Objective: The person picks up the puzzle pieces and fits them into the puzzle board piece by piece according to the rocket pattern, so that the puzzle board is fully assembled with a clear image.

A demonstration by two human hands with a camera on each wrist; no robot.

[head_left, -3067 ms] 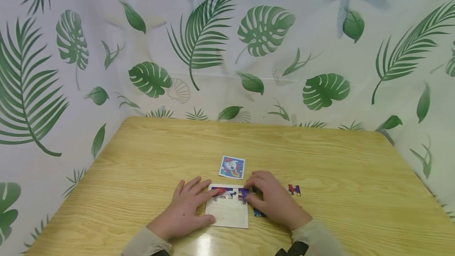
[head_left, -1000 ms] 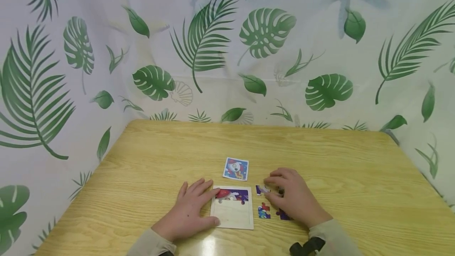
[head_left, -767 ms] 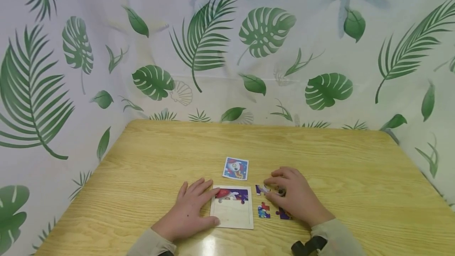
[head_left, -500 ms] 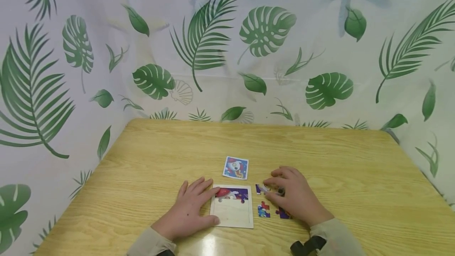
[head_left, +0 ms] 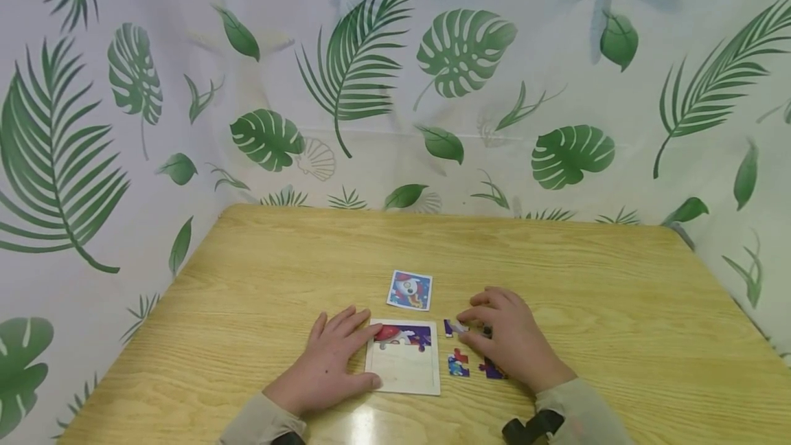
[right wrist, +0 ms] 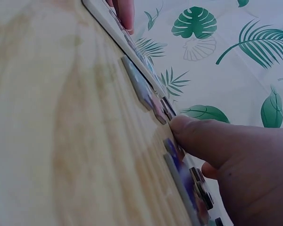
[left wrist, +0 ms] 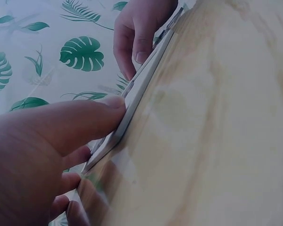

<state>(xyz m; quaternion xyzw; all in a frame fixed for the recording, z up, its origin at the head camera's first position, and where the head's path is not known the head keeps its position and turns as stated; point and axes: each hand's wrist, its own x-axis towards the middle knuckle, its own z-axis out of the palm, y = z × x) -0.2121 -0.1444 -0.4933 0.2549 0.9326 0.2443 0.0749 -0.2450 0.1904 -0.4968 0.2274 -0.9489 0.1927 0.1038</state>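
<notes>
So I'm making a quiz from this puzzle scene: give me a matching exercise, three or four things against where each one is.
Things:
1. picture card
2. puzzle tray
3. loose red and blue piece
4. left hand

Places:
A. flat on the tray's left edge
B. on the table beyond the tray
C. between the two hands
D. right of the tray, near the right hand

Pairs: 1-B, 2-C, 3-D, 4-A

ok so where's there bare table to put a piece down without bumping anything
The far half of the table, between the reference card and the leaf curtain, is bare, as are the wide strips outside each hand. It is crowded between the puzzle tray and the right hand, where loose pieces lie; the left hand rests on the tray.
</notes>
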